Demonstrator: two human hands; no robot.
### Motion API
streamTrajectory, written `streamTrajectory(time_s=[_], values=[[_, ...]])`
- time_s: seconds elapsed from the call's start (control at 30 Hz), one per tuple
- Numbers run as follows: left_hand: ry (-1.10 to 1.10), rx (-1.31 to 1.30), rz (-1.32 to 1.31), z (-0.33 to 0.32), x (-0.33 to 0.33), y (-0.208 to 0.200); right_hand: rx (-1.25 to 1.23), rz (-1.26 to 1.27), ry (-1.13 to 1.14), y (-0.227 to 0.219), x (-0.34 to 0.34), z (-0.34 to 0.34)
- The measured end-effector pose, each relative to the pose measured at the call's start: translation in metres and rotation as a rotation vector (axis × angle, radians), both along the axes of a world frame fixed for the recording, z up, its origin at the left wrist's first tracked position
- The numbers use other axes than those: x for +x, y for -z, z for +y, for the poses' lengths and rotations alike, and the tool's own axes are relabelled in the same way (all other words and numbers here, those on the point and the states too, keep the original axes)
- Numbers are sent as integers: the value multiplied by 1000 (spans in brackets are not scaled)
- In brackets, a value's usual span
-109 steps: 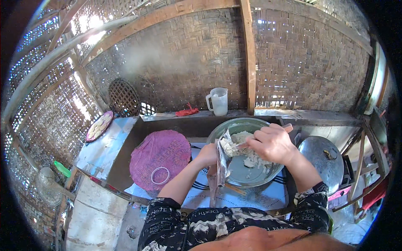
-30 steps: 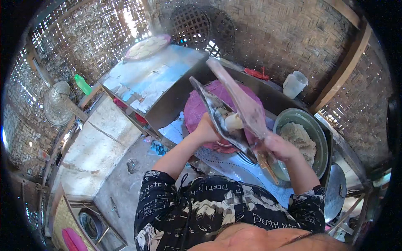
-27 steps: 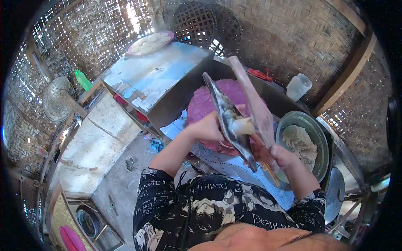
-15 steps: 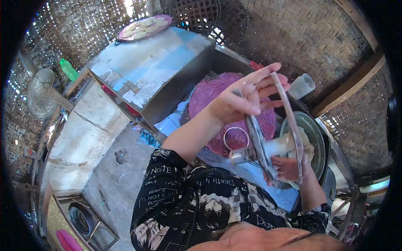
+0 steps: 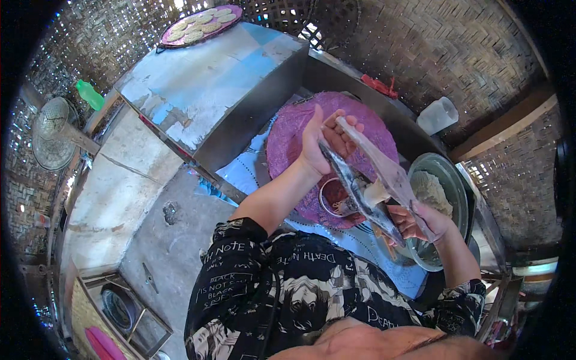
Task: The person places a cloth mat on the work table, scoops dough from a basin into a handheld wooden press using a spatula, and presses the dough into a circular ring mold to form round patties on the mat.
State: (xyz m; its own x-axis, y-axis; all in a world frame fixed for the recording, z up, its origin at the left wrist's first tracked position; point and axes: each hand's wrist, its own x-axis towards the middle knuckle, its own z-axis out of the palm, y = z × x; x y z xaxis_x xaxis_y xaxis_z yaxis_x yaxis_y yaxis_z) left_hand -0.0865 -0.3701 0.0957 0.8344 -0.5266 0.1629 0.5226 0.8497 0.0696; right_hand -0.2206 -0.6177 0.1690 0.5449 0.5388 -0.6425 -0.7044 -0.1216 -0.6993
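Two long flat pieces, tilted nearly edge-on, are held between my hands: a dark, white-streaked one (image 5: 360,191) and a pale one (image 5: 390,174). My left hand (image 5: 327,141) is at their far ends, thumb raised and fingers curling behind the pale one; its grip is partly hidden. My right hand (image 5: 431,221) grasps the near end of the pale piece, with fingertips reaching toward the dark one. A whitish rounded thing (image 5: 375,192) shows in the gap between them. Below lies a pink round board (image 5: 288,138) with a white ring (image 5: 321,201) on it.
A green basin (image 5: 461,207) with pale dough or flour stands at the right. Behind it are a white plastic container (image 5: 437,116) and a red bag (image 5: 379,86). A worn blue-white cabinet (image 5: 210,84) at the far left carries a pink tray (image 5: 235,11) of round flat pieces.
My left hand has turned, its thumb now pointing up. The flat pieces have tilted, showing more of the pale one's face. My right hand has moved up onto its near end.
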Motion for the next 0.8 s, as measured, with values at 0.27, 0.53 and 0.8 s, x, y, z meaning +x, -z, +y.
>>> streamTrajectory(time_s=[0.27,0.53,0.8], values=[[-142,96,8,36,10,-6,-80,-51,35,22,19,21],[-133,53,-116,23,28,-10,-181,-358,-12,-6,25,37],[-116,82,6,6,4,-2,-335,-382,19,-25,5,33]])
